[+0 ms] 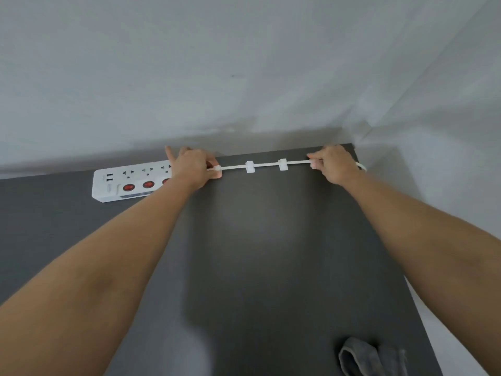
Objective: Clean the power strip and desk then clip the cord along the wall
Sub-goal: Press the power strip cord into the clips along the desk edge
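1. Head view, nearest edge: grey cloth (pixel 371 356) crumpled on the dark grey counter (pixel 271 267), at the lower right, well apart from both hands.
2. Two bare forearms reaching forward across the counter, one from each lower corner, toward the far edge by the wall.
3. Left hand (pixel 193 168) at the right end of the white power strip (pixel 130 180), covering that end; fingers (pixel 215 173) pinched together on the white cord (pixel 265 165) just where it leaves the strip, one finger stretched up toward the wall.
4. Right hand (pixel 334 164) near the far right corner of the counter; fingers (pixel 314 162) closed on the same cord, with the rest of the cord curving out behind the hand at the counter's right edge.
5. Between the hands: cord pulled into a nearly straight line, parallel to the wall and close to the counter's far edge.
6. Two white cable clips on that span, the left clip (pixel 249 166) and the right clip (pixel 282 164), both seated on the counter surface with the cord passing through them.
7. Power strip lying flat to the left, near the wall, showing two USB ports, a row of sockets and red round switches.
8. Farthest: pale grey wall (pixel 244 77) rising behind the counter, meeting a side wall at the right corner.
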### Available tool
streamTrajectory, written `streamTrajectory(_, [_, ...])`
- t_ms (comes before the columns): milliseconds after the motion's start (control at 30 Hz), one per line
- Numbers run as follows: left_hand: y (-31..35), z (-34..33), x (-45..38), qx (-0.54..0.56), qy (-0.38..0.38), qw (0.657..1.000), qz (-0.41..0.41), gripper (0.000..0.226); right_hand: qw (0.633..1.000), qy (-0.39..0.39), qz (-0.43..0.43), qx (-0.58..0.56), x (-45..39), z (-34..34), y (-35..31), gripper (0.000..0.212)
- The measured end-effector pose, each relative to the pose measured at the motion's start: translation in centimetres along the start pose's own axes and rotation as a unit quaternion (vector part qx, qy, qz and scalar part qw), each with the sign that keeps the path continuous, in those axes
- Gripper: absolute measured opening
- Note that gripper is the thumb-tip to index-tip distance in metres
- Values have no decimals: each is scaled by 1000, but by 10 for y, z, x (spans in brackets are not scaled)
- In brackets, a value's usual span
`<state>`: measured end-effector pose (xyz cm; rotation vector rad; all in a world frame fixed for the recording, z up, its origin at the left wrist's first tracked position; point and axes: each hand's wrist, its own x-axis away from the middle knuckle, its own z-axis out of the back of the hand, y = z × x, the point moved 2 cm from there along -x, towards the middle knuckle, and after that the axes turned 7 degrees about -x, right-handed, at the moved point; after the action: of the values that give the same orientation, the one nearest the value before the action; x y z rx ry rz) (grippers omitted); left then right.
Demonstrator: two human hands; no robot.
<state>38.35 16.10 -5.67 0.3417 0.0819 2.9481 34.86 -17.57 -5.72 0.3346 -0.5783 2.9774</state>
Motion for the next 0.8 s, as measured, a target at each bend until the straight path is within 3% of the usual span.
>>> streamTrajectory(67, [6,2,7,-45,-28,998,-16,43,997,-50,-10,63,5,11,-4,50])
streamTrajectory(133, [9,3,21,-43,-30,998,-28,64,996,-53,-16,69,17,23,-4,60])
streamTrajectory(200, [9,7,41,-21,-15,999,-31,70,997,-50,-25,56,33,35,0,62])
streamTrajectory(400, [-13,21,138,161,3,987,-8,57,994,-55,-52,-82,105,68,25,47])
streamTrajectory(633, [-45,7,319,261,51,961,78,38,980,44,-71,-181,246,72,33,24])
streamTrajectory(700, [-43,-11,363,276,29,957,90,32,974,63,-108,-188,296,53,43,20])
streamTrajectory(800, [-18,-43,398,289,-81,951,79,32,958,41,-190,-209,360,12,63,19])
